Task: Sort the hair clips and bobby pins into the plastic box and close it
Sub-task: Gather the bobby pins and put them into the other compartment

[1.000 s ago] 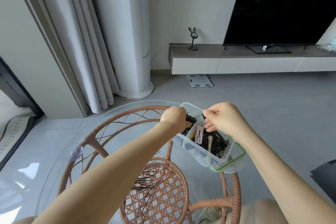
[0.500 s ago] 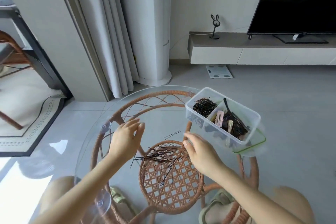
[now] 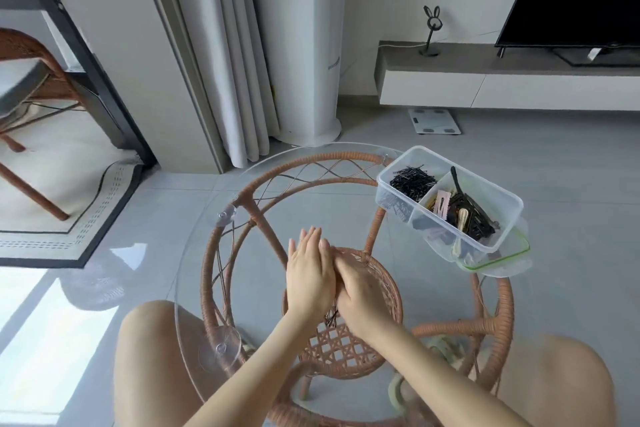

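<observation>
Step in hand, as judged: herding the loose bobby pins into one bunch at the middle of the glass table, ahead of a carry to the box. Pressing in w/ left hand, fingers straight and together. Closing from the other side w/ right hand, fingers bent toward the left palm. Can't tell whether gripping or just cupping, w/ fingertips mostly hidden. Only a few pin ends on show, poking out btwn the heels of both hands.

Next, probably: pinch the bunch tight, lift w/o shedding strays, and carry to the plastic box at the far right edge of the table. Drop into the left compartment w/ the sorted pins, not the right one w/ the hair clips. Then pull the green-rimmed lid from under the box and snap it on.

Vs 0.5 s ago: then apart, either side of a fanned-out scatter of pins; now brought together over it, hiding nearly all. No change to box, lid or contents at the same edge.
</observation>
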Motion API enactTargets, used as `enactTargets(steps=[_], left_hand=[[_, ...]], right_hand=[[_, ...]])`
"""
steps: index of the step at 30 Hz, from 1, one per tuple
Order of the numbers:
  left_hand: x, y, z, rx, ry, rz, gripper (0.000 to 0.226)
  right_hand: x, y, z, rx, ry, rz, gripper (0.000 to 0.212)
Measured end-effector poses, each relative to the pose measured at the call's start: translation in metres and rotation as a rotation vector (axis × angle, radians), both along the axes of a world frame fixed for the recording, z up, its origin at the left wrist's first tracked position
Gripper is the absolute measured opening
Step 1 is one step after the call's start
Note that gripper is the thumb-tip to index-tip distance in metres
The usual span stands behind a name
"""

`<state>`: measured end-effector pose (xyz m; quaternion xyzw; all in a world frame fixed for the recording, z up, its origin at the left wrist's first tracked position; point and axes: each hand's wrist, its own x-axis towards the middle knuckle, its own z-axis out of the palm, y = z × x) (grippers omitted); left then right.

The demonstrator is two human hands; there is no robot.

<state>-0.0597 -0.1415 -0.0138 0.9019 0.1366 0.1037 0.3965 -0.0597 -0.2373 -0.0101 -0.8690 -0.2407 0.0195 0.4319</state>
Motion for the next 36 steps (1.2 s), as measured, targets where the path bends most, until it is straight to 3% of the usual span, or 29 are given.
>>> enactTargets(steps=[5, 9, 11, 13, 16, 18, 20, 23, 25, 29, 36], left_hand=[[-0.009, -0.008, 0.008, -0.448, -0.038, -0.036, 0.036], [-0.017, 0.007, 0.018, -0.701, 0.011, -0.092, 0.030], [-0.020, 0.020, 0.022, -0.569, 0.040, -0.095, 0.030], [-0.026, 0.032, 0.026, -0.244, 0.082, -0.076, 0.031], [-0.039, 0.043, 0.031, 0.056, 0.149, -0.150, 0.040], [-0.047, 0.049, 0.033, 0.125, 0.193, -0.283, 0.055], [-0.053, 0.053, 0.034, 0.210, 0.250, -0.411, 0.079], [-0.060, 0.052, 0.029, 0.437, 0.298, -0.536, 0.112], [-0.063, 0.049, 0.023, 0.549, 0.261, -0.551, 0.116], [-0.056, 0.050, 0.019, 0.511, 0.199, -0.560, 0.092], [-0.035, 0.064, 0.023, 0.348, 0.146, -0.536, 0.053]], right_hand=[[-0.025, -0.010, 0.016, 0.193, 0.262, -0.022, 0.040], [-0.028, -0.037, 0.027, 0.088, 0.227, -0.087, 0.042], [-0.029, -0.059, 0.031, -0.077, 0.079, -0.143, 0.043], [-0.034, -0.075, 0.034, -0.326, 0.012, -0.097, 0.050], [-0.043, -0.079, 0.029, -0.677, 0.046, 0.011, 0.086], [-0.046, -0.071, 0.020, -0.725, 0.014, 0.024, 0.103], [-0.042, -0.059, 0.014, -0.719, -0.032, 0.023, 0.106], [-0.023, -0.048, 0.014, -0.641, -0.048, 0.035, 0.084], [-0.008, -0.044, 0.017, -0.547, -0.008, 0.106, 0.058], [0.017, -0.035, 0.027, -0.431, 0.072, 0.237, 0.026], [0.046, -0.026, 0.033, -0.403, 0.150, 0.263, 0.019]])
